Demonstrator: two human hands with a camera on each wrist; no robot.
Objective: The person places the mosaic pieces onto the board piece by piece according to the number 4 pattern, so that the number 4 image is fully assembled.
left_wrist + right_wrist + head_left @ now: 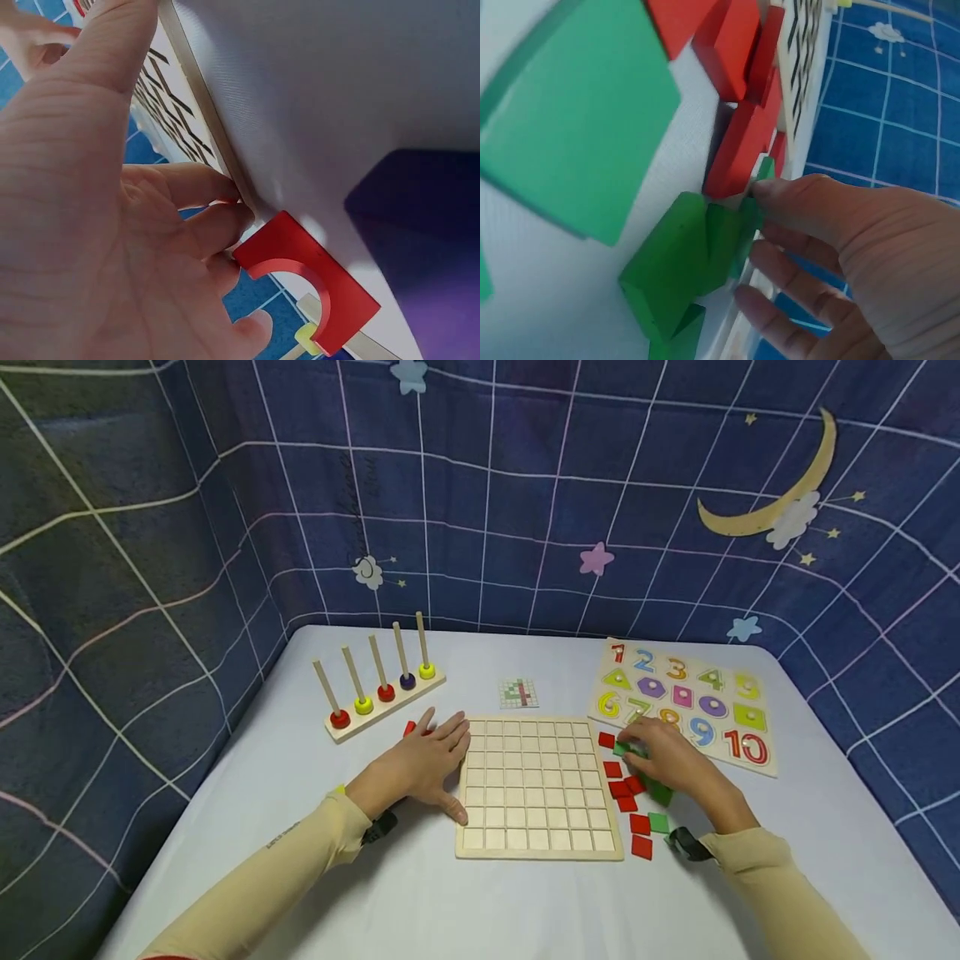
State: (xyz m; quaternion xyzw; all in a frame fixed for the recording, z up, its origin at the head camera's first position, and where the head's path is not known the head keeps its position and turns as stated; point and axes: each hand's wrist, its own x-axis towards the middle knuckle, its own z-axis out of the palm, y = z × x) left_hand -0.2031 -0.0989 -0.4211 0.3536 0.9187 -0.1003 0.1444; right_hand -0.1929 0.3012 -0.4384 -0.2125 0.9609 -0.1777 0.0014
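Note:
My left hand [423,766] rests with fingers spread and straight along the left edge of a wooden grid board [536,785], its thumb on the frame near the lower left corner. Just beyond those fingers lies a red block with a semicircular cutout [341,289], mostly hidden by the hand in the head view. Right of the board, my right hand [663,756] reaches down into a loose pile of square tiles. Its thumb and fingers pinch a green tile [621,748]. More green tiles [667,262] and several red tiles [739,146] lie around the fingertips.
A peg stand [390,702] with coloured rings is at the back left. Behind the board lies a small pattern card [518,693]. The number puzzle board [759,727] sits at the back right, close behind the right hand. A patterned curtain [525,510] surrounds the white table [510,910].

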